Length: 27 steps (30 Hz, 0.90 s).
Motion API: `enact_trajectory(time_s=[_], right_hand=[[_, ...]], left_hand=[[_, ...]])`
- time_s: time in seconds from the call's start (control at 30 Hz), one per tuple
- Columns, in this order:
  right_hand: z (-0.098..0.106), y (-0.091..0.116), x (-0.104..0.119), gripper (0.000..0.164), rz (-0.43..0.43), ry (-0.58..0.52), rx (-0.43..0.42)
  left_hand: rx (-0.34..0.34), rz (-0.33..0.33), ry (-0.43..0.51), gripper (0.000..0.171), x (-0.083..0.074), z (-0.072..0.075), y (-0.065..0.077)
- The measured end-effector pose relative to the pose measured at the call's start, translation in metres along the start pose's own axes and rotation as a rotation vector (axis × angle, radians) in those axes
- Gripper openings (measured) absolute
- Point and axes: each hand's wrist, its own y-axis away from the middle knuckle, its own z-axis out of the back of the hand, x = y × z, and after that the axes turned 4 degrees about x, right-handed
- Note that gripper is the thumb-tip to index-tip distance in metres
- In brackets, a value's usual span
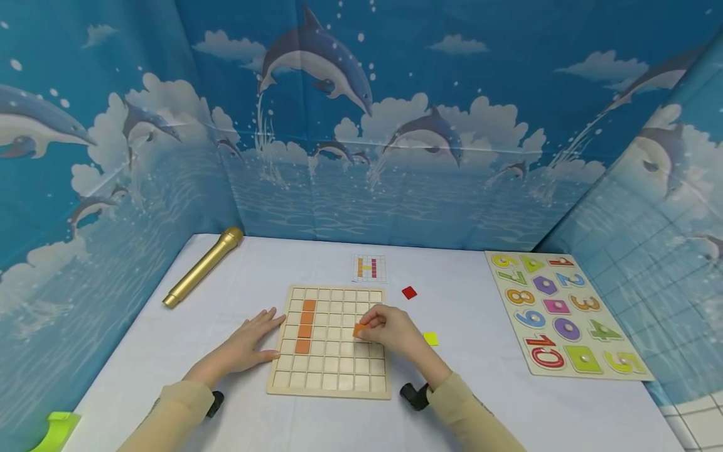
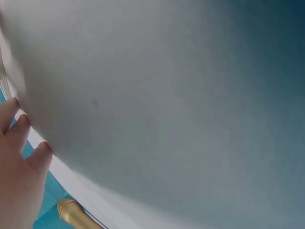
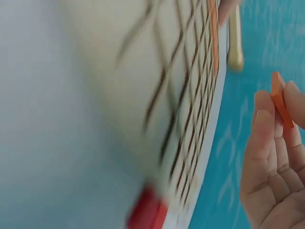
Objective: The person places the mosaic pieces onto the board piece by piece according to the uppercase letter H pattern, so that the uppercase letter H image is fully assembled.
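Saw a gold microphone (image 1: 203,269) lying well apart from the pinch, far to its left and farther off. Nearer in, found the left hand (image 1: 248,345) with fingers spread, resting against the left edge of the gridded board (image 1: 329,395) and gripping nothing. Counted four orange tiles (image 1: 305,331) set in one column of the grid, left of the pinch. Located the held orange tile (image 3: 281,98) over the right part of the grid, pinched across its flat faces between thumb and fingertips of the right hand (image 1: 394,329), with one thin edge showing. Could not make out, from the head view, either contact or a gap between tile and board. Judged the piece light and stiff, probably smooth enough to twist or flip out under a hard squeeze at one corner, yet hardly fragile. Would have favoured a gentle hold across both faces, near the middle, with the lower edge kept free. Spotted a pattern card (image 1: 369,269) beyond the grip, past the board's far edge; a red tile (image 1: 409,292) beyond and to the right; a yellow tile (image 1: 431,339) just right of the pinch, beside the wrist; and a numbers puzzle (image 1: 582,339) well apart, farthest right.
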Motion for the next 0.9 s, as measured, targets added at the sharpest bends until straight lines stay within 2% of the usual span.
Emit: enact_trajectory(time_s=[0.13, 0.27, 0.4, 0.63, 0.9], right_hand=[[-0.031, -0.002, 0.012, 0.017, 0.061, -0.028, 0.077], [-0.058, -0.005, 0.023, 0.014, 0.062, -0.035, 0.115], [-0.079, -0.009, 0.031, 0.013, 0.049, -0.012, 0.115], [-0.1, -0.012, 0.045, 0.015, 0.041, 0.012, 0.106], [-0.112, -0.013, 0.048, 0.015, 0.069, 0.148, 0.107]], left_hand=[[-0.003, -0.005, -0.001, 0.076, -0.001, 0.001, 0.001], [-0.001, 0.003, 0.009, 0.076, -0.002, 0.001, 0.002], [0.0, 0.0, 0.017, 0.075, -0.001, 0.001, 0.0], [0.0, -0.009, 0.025, 0.075, 0.0, 0.002, 0.0], [-0.003, -0.007, 0.006, 0.075, 0.0, 0.002, 0.0]])
